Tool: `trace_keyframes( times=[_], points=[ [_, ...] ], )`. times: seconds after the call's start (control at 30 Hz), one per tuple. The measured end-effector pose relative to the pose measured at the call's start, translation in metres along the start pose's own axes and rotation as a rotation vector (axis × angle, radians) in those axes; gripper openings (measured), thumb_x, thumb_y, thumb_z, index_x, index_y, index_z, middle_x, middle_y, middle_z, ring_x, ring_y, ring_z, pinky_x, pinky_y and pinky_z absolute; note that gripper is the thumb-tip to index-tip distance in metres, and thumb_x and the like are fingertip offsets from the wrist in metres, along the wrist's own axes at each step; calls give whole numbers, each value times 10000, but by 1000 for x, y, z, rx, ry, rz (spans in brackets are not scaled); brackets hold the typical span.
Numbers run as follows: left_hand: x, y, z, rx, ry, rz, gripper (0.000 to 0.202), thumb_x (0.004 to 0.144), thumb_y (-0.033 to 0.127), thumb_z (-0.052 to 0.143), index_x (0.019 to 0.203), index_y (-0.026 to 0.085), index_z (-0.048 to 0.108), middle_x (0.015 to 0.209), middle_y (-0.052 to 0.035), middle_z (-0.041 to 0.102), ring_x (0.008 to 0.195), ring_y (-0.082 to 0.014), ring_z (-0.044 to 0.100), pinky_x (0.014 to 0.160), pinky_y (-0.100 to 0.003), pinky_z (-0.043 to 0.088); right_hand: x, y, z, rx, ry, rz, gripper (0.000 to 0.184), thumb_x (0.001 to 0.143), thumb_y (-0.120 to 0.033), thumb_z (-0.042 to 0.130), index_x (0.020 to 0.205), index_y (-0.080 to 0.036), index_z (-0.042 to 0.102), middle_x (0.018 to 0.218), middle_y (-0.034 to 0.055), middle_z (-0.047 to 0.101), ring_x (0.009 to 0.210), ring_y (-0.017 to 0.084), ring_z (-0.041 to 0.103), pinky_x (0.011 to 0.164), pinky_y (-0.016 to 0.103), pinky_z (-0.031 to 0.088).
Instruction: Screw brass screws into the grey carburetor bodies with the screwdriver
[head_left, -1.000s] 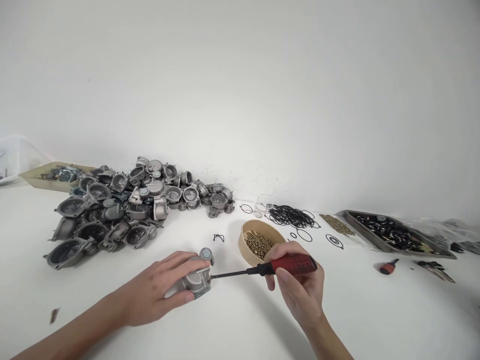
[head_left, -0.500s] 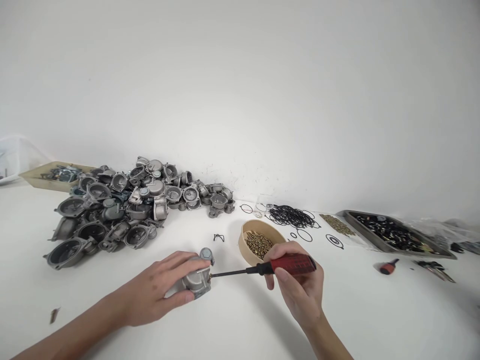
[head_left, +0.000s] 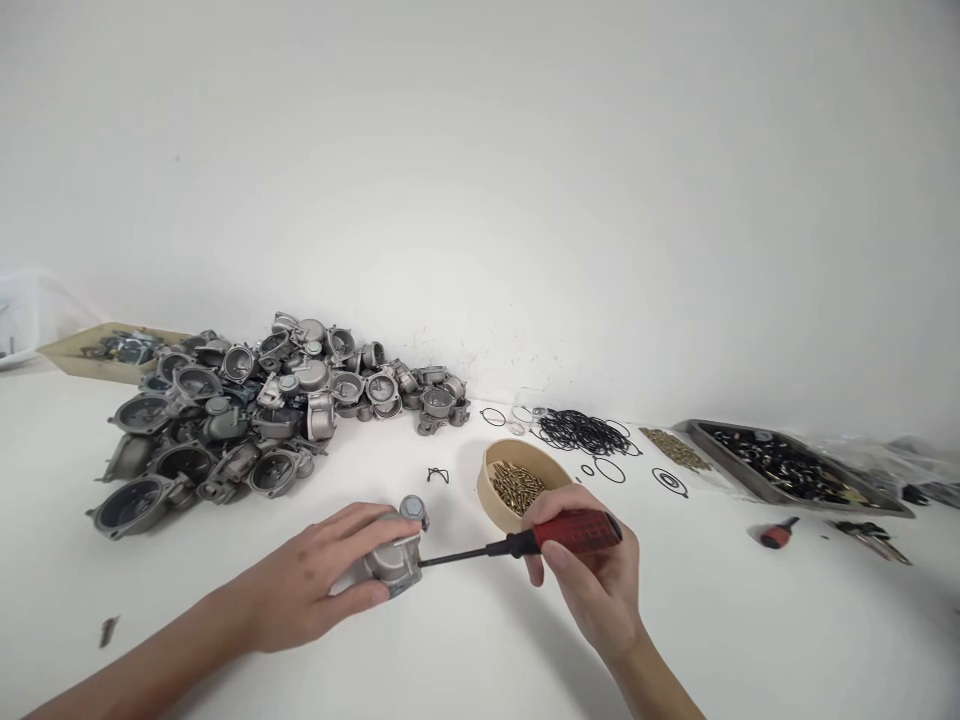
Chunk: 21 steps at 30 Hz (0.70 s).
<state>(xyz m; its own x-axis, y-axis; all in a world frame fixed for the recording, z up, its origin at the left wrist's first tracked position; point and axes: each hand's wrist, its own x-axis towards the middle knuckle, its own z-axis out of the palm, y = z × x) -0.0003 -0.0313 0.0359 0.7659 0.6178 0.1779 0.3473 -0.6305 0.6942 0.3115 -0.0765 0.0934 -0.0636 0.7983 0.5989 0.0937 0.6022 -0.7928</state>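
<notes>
My left hand [head_left: 311,575] is closed over a grey metal carburetor float bowl [head_left: 394,562], pressing it on the white table. A round bolt-like cap stands on the bowl's far side. In my right hand [head_left: 592,580] is a screwdriver [head_left: 574,532] with a red and black handle, held almost level. Its dark shaft points left, and the tip meets the bowl's right side. Whether a screw sits at the tip is too small to tell. Just behind my right hand stands a round tan tub [head_left: 487,487] of brass-coloured screws [head_left: 516,487].
Many similar bowls [head_left: 225,430] are heaped at the left, before a yellowish tray [head_left: 90,365]. Black rubber rings [head_left: 585,432] lie at the back. A metal tray [head_left: 750,480] of black parts, a short red screwdriver [head_left: 778,533] and tweezers-like tools [head_left: 874,540] are at the right.
The screwdriver handle and my right hand have shifted slightly left and down. The tip sits a little lower on the bowl's side. My left hand and the bowl look unmoved.
</notes>
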Motion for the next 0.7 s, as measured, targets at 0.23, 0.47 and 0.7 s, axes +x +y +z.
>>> trace_keyframes(
  times=[0.23, 0.47, 0.7],
  points=[
    [-1, 0, 1, -7, 5, -39, 584, 1083, 379, 566, 1610, 513, 355, 1677, 26, 446, 1510, -314, 481, 1210, -445, 464, -1, 2, 1, -23, -88, -2, 115, 985, -335, 714, 1004, -222, 710, 670, 4, 626, 478, 123, 534, 454, 251, 423],
    [0, -1, 3, -55, 9, -108, 630, 1024, 321, 646, 1578, 507, 412, 1655, 27, 461, 1485, -315, 502, 1195, -434, 473, 14, 0, -30, -152, 216, -20, 239, 945, -460, 711, 958, -227, 665, 784, 12, 638, 460, 128, 563, 393, 264, 447],
    [2, 1, 2, -125, 18, -137, 573, 982, 302, 674, 1500, 474, 498, 1580, 13, 523, 1401, -304, 559, 1143, -418, 491, 37, 16, -76, -606, 446, 40, 152, 858, -326, 765, 899, -213, 672, 685, 2, 647, 549, 165, 604, 530, 292, 546]
  ],
)
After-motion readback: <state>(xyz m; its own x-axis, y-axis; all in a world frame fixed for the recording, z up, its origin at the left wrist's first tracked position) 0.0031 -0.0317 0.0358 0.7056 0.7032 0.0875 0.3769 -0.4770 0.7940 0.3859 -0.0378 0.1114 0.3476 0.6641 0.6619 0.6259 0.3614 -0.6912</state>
